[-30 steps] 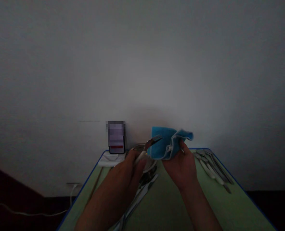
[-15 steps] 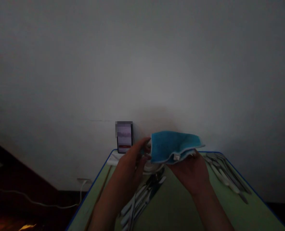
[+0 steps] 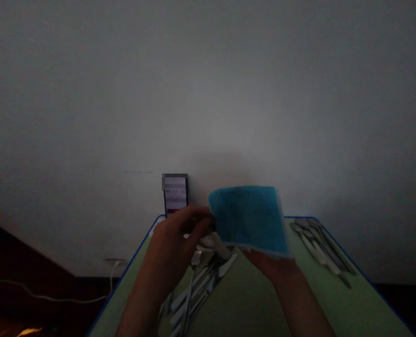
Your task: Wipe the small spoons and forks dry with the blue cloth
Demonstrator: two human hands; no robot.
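A blue cloth [image 3: 248, 217] with a pale edge is held up in front of me, above the table. My right hand [image 3: 271, 267] is beneath it, gripping it from below, and most of the fingers are hidden behind the fabric. At the cloth's left edge, my left hand [image 3: 180, 238] has thumb and fingers pinched together. What those fingertips hold is too dark to make out. Just under them is a white, rounded object [image 3: 220, 245], partly covered by the hand and cloth. Several knives and other cutlery [image 3: 203, 285] with pale handles lie on the table below my left hand.
More cutlery [image 3: 320, 248] lies in a group on the right side of the green table [image 3: 257, 304], which has a blue rim. A phone [image 3: 175, 194] leans on the wall at the back left. A white cable [image 3: 53, 297] runs to a socket on the left.
The cloth has turned so its broad face is towards me, its folded lower edge now flattened. My left fingers have closed together at its left edge. The view has shifted slightly.
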